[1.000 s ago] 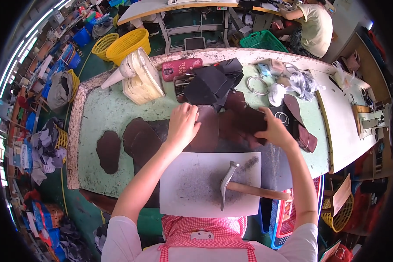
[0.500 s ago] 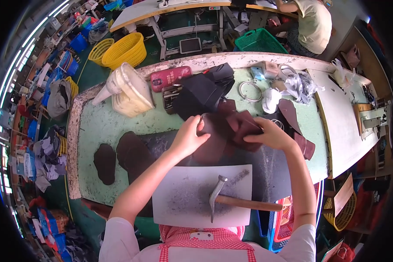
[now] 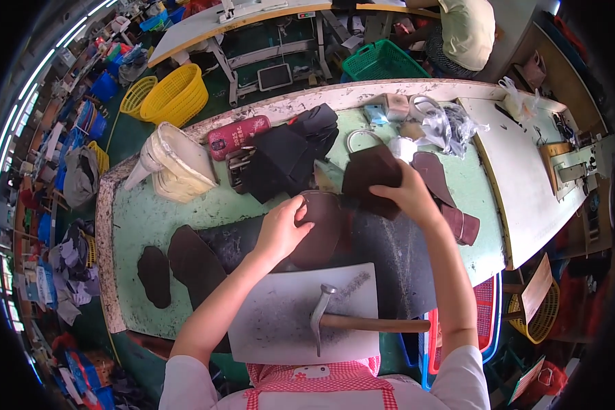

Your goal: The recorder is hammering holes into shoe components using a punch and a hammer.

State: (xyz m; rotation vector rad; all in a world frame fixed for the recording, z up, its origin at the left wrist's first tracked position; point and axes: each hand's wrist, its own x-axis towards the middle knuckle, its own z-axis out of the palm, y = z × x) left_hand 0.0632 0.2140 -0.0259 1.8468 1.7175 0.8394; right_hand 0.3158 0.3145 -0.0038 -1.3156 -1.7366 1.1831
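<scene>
At far left on the green tabletop (image 3: 133, 225) lies a small brown piece (image 3: 154, 277), flat, matt and wavy in outline. Next comes a longer brown piece (image 3: 193, 256), round-topped, against the dark sheet (image 3: 396, 273). The left hand (image 3: 283, 227), fingers curled and thumb close to them, pinches the upper edge of a smooth, round-cornered brown panel (image 3: 322, 236) above the middle of the worktop. The right hand (image 3: 406, 191), half closed with the thumb across the near face, grips an angular, darker brown bundle (image 3: 367, 179), raised beyond the panel and to its right; how many layers it has is hard to tell. Farther right, a curved brown strip (image 3: 429, 174) adjoins a folded brown piece (image 3: 461, 227).

Counted, left to right: two yellow baskets (image 3: 178, 99) beyond the table, one pale tub (image 3: 184, 176), one red case (image 3: 239, 135), one white board (image 3: 263, 331) bearing one wooden-handled hammer (image 3: 369, 323), and one green basket (image 3: 385, 74).
</scene>
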